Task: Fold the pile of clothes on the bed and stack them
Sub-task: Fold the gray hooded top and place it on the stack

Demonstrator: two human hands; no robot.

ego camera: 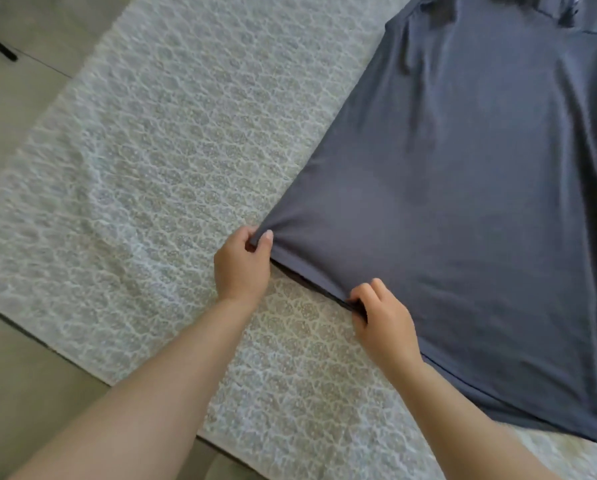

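Shirt [463,209] lies spread flat on bed [144,174], unfolded; left hand [243,265] and right hand [383,323] fingers pinch its hem; no stack visible yet.

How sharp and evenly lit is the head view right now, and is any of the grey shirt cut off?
Head view: soft, even daylight, no glare; the patterned pale bedspread smears with motion blur toward the left edge; the dark grey T-shirt runs out of frame at top and right; left hand and right hand, both pinching the hem, look reasonably sharp.
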